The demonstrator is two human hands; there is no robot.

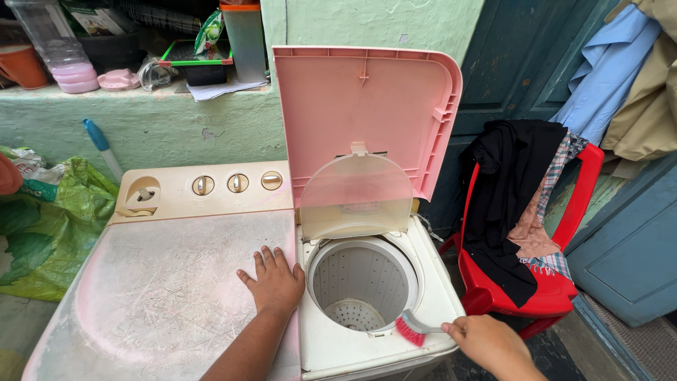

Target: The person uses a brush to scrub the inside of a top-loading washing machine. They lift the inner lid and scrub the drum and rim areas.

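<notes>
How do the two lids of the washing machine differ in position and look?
The right lid stands raised and upright; the left lid lies shut and flat. The right lid is clean pink; the left lid is faded and scratched, with the left hand resting on it. Both are pink plastic.

- Left hand flat on closed lid, left of drum.
- Right hand at front right corner, holding brush with bristles on drum's rim.
- Raised lid upright behind drum, with inner cover tilted in front of it.
- Knobs behind closed lid.
- Chair right of washing machine, clothes heaped on it.
- Shelf behind, holding containers, possibly food tubs.
</notes>
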